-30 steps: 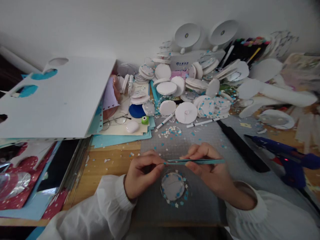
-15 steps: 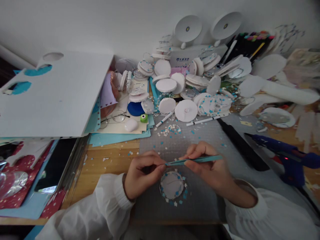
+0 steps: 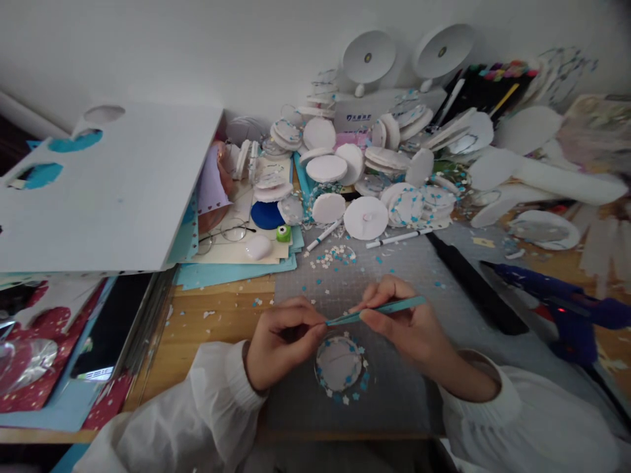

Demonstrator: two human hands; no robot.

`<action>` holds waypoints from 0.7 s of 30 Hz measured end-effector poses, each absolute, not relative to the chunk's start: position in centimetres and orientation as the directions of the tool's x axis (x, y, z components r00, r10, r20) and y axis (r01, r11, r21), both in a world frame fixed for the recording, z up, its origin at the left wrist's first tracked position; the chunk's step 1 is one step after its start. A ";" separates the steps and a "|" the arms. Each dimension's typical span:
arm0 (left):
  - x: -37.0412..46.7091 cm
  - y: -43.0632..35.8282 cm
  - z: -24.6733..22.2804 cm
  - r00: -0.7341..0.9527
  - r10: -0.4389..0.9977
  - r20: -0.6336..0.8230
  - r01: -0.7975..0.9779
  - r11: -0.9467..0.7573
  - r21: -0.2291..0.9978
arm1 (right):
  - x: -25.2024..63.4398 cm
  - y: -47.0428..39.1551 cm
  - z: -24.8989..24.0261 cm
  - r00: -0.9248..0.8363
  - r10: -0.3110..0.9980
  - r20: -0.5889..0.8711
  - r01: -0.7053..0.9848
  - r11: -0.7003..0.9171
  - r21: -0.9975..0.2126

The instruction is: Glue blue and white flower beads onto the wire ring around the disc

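Note:
My right hand [image 3: 417,338] grips turquoise tweezers [image 3: 401,305] between thumb and fingers, their tips pointing left. At those tips, the thumb and forefinger of my left hand [image 3: 280,341] are pinched together; whatever sits between them is too small to make out. Just below both hands, a round white disc [image 3: 339,368] lies on the grey cutting mat [image 3: 394,410], ringed by tiny blue and white flowers. Beyond my hands, loose white and blue paper flowers [image 3: 331,257] are scattered over the mat.
Many white foam discs [image 3: 365,218] crowd the back. At right lie a blue glue gun [image 3: 562,309] with a red light and a long black object [image 3: 478,289]. A white board [image 3: 108,197], glasses [image 3: 234,230] and a phone [image 3: 111,328] occupy the left.
My right hand has shifted slightly left, and the rear end of the tweezers has tilted up a little. My left hand keeps its pinch in the same place.

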State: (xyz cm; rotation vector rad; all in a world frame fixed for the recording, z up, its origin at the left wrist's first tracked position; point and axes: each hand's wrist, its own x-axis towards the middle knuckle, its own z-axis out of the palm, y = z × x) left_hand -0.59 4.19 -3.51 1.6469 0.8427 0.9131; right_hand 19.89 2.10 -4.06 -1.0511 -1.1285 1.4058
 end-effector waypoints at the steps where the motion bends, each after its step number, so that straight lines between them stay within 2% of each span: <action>1: -0.6 4.2 -3.5 0.470 0.867 0.163 0.088 -0.230 0.969 | 19.9 2.1 -4.1 -0.120 0.992 -0.047 -0.184 -0.069 -0.981; 5: -0.7 4.1 -3.5 0.487 0.856 0.175 0.072 -0.239 0.968 | 19.9 2.0 -4.2 -0.143 0.984 -0.103 -0.228 -0.134 -0.964; 12: -0.9 4.1 -3.7 0.466 0.865 0.183 0.072 -0.244 0.967 | 19.3 2.3 -3.6 -0.091 0.981 -0.170 -0.444 -0.193 -0.875; 16: -0.9 4.2 -3.6 0.455 0.872 0.180 0.087 -0.245 0.966 | 19.5 2.7 -3.5 -0.049 0.990 -0.131 -0.424 -0.139 -0.895; 21: -0.7 3.9 -3.8 0.505 0.857 0.103 0.173 -0.218 0.961 | 20.2 3.2 -3.4 0.034 0.997 -0.064 -0.399 -0.045 -0.916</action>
